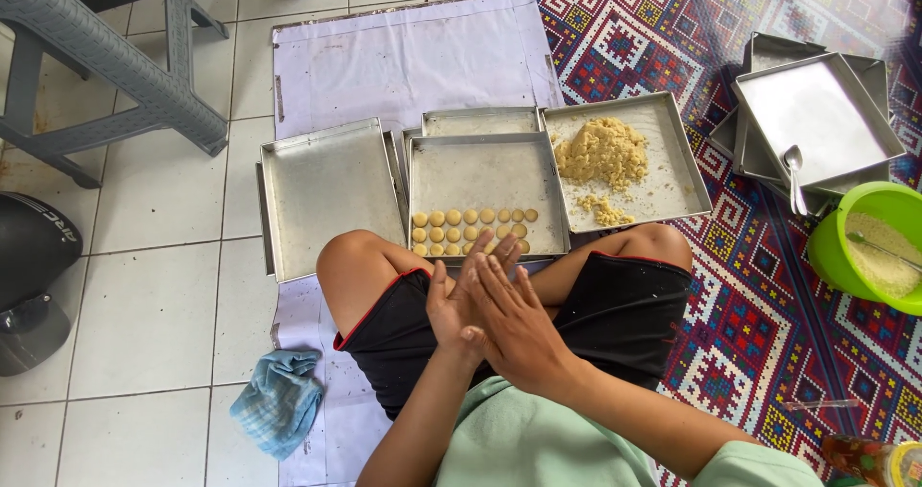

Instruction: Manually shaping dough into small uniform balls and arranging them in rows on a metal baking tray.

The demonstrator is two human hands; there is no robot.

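Observation:
My left hand [451, 300] and my right hand [514, 319] are pressed palm to palm over my lap, the right lying over the left; whatever lies between them is hidden. Just beyond them sits a metal tray [488, 165] with two rows of small round dough pieces [471, 230] along its near edge. To its right another metal tray [672, 184] holds a heap of yellow dough [602, 153] and a few crumbs. An empty metal tray [331, 194] lies to the left.
A stack of metal trays [816, 112] with a spoon [795, 175] stands at the right, next to a green bowl [831, 247] of pale flour. A blue cloth [280, 401] lies on the tiled floor. A grey plastic stool [106, 64] and a black helmet [29, 252] are at the left.

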